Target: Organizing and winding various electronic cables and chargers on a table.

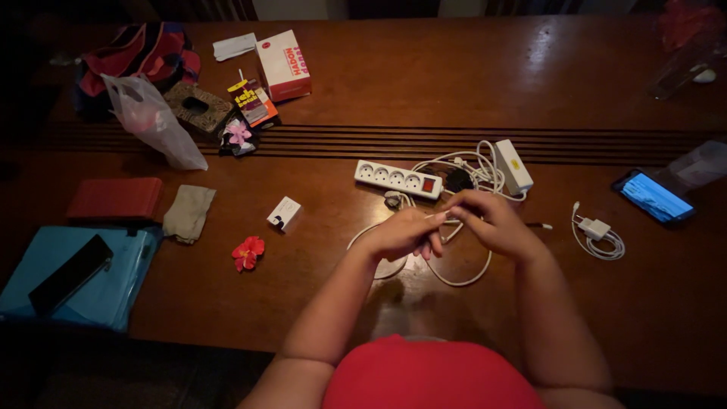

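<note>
Left of the power strip (398, 179): charger cube (285, 213). Just below the strip, left hand (401, 235) and right hand (492, 223) pinch a white cable (462, 279) between fingertips, keeping its end taut for handling

Home: wooden dining table (424, 91) w/ snack boxes (283, 65), chargers (596, 229).
</note>
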